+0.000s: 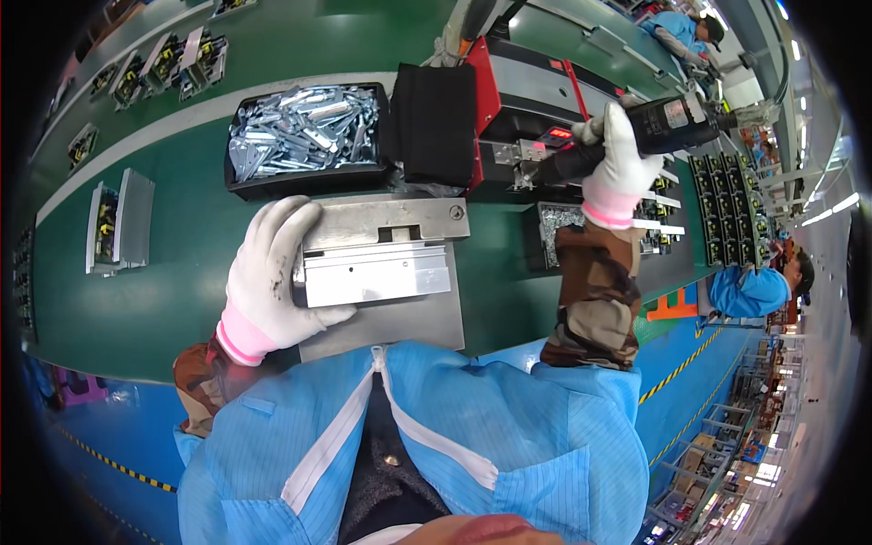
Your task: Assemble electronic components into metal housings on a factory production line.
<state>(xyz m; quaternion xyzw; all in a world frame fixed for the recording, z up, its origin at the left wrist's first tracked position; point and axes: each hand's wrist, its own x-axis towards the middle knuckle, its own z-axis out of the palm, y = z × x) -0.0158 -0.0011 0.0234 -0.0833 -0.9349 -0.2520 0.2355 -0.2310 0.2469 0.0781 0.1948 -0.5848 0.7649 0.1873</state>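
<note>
My left hand (272,277), in a white glove with a pink cuff, is closed around the left end of a silver aluminium profile (377,275). Its fingers lie on the steel fixture block (386,220) behind the profile, and its thumb is along the near edge. Under both is a flat grey metal plate (391,331). My right hand (619,163), gloved the same way, grips a black electric screwdriver (668,125). The screwdriver lies tilted sideways, its nose at the metal outlet of a red and black screw feeder (527,159) with a lit red display.
Behind the fixture stands a black bin (238,186) full of shiny metal strips. A smaller tray of screws (556,218) sits by my right sleeve. Circuit board assemblies (118,222) stand at left, and more boards (727,204) at right. Co-workers in blue (749,291) are beyond.
</note>
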